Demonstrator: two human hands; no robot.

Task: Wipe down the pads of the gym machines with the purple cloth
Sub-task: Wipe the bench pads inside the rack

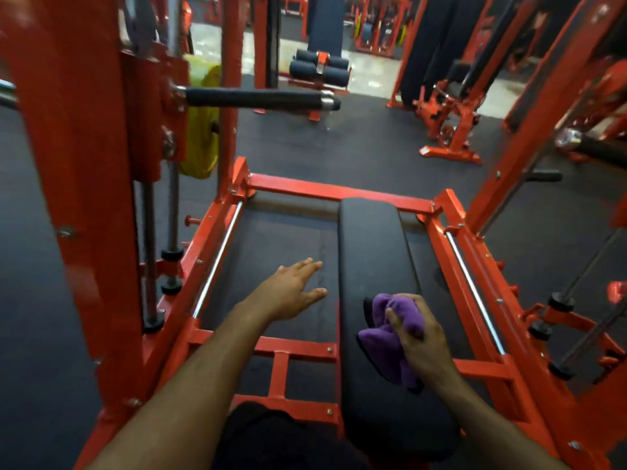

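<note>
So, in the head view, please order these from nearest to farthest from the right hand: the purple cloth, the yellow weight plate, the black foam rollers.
1. The purple cloth, gripped in the right hand on the long black bench pad.
2. The yellow weight plate, up on the left of the red frame.
3. The black foam rollers, far ahead across the floor.

No readable text, labels, brands, numbers or signs on any machine or surface

A yellow round weight plate [198, 120] hangs on the tall red steel upright frame [84, 164]. A black foam-covered handle bar [258, 99] juts rightward from that frame. Dark rubber floor matting [356, 154] spreads beyond it.
</note>
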